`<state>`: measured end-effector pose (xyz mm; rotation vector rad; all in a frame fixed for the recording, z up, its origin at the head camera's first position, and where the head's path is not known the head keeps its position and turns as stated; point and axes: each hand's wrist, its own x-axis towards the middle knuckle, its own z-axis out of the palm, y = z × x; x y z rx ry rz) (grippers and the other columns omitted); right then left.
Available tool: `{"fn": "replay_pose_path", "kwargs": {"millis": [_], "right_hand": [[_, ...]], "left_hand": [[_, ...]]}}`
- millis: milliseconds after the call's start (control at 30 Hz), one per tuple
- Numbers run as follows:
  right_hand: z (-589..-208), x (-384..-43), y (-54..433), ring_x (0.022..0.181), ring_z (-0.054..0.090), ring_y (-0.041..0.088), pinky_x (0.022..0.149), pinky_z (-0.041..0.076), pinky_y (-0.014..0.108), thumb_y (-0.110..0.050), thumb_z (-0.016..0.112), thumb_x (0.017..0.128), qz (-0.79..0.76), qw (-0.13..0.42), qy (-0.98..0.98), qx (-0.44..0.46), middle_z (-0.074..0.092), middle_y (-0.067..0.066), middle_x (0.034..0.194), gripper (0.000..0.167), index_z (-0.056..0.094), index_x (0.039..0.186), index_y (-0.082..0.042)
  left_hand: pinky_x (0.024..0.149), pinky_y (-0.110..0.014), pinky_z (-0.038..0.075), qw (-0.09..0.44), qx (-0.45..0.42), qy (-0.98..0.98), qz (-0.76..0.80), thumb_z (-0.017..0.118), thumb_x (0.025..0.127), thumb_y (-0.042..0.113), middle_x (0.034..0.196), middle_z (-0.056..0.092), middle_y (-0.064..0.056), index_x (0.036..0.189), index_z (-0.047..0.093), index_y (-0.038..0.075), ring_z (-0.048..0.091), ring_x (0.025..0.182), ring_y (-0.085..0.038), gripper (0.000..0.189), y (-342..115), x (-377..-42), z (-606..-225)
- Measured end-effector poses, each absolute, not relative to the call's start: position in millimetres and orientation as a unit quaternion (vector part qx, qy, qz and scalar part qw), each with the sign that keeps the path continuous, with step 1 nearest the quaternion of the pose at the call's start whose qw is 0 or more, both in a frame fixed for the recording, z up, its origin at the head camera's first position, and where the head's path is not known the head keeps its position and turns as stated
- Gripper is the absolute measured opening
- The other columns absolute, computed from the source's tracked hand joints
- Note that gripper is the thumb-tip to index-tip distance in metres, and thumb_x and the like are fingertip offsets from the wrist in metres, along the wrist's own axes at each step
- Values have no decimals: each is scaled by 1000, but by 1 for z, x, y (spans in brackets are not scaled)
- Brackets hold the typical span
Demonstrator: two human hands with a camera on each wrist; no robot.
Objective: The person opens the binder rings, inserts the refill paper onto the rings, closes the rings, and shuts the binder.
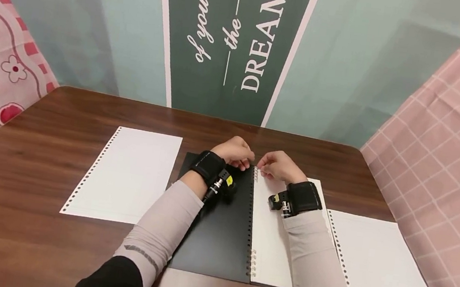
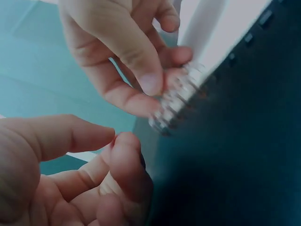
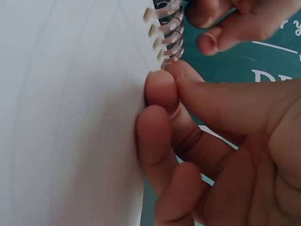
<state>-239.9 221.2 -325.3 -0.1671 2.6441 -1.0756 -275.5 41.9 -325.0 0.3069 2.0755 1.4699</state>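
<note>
A notebook lies open, its black cover [image 1: 218, 242] on the left and its white pages [image 1: 275, 245] on the right. Along the middle runs a clear plastic ring binding [image 2: 176, 101], shown closely in both wrist views. My right hand [image 1: 280, 165] pinches the far end of this binding between thumb and fingers [image 3: 157, 89], its other fingertips against the page edge. Just left of it, my left hand [image 1: 235, 152] is over the cover's far right corner. In the left wrist view, its curled thumb and finger meet tip to tip with nothing visible between them.
One loose white sheet with punched holes [image 1: 127, 174] lies left of the notebook. Another punched sheet [image 1: 386, 273] lies to the right, close to the notebook and my right forearm. Both are on a brown wooden table [image 1: 10, 212], with hanging cloths behind and at the sides.
</note>
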Motion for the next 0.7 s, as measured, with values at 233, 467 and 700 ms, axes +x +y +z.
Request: {"fn": "replay_pose_path", "kwargs": {"millis": [233,467,700], "right_hand": [[-324,-246,219,64,49,13,59,40,25,8,60,93,-345,136,926,-63,59,4,76,6,66,95,7],[-330,-248,219,63,48,14,58,39,25,8,61,92,-351,134,925,-63,59,5,76,5,66,93,7],[-333,-250,217,61,48,12,57,38,25,7,63,93,-344,124,928,-67,58,3,72,4,67,92,7]], "left_hand": [[49,-19,44,274,122,775,556,62,96,0,61,57,-6,100,70,-12,55,47,-10,15,41,-279,-329],[47,-19,39,255,148,801,521,64,92,-1,59,56,-4,86,70,-9,56,47,-10,12,46,-280,-338],[46,-20,33,245,165,819,492,65,93,1,59,58,-3,77,69,-2,57,50,-11,17,45,-283,-342]]}}
